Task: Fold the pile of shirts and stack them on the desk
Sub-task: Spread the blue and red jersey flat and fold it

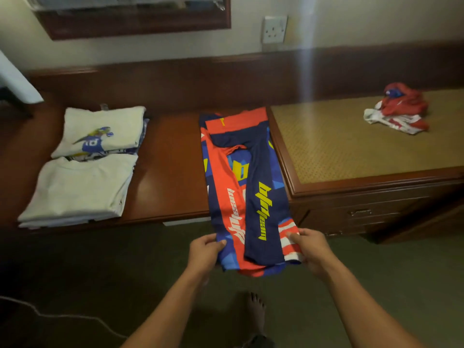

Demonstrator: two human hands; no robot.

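Observation:
A red, navy and blue jersey [241, 182] lies lengthwise on the brown desk [168, 177], its sleeves folded inward and its near end hanging past the front edge. My left hand [204, 252] pinches the near left corner of the jersey. My right hand [310, 249] grips the near right corner at the red-and-white striped hem. Two stacks of folded white shirts sit at the desk's left: a near stack [77, 189] and a far stack [103, 131] topped with a printed figure. A crumpled red and white pile of shirts [399, 109] lies at the right.
The crumpled pile rests on a raised cabinet with a tan woven top [351, 144] and a drawer below. A wall socket [275, 30] and a mirror frame [138, 23] are on the wall behind. A thin cable [62, 316] and my bare foot [254, 312] are on the green carpet.

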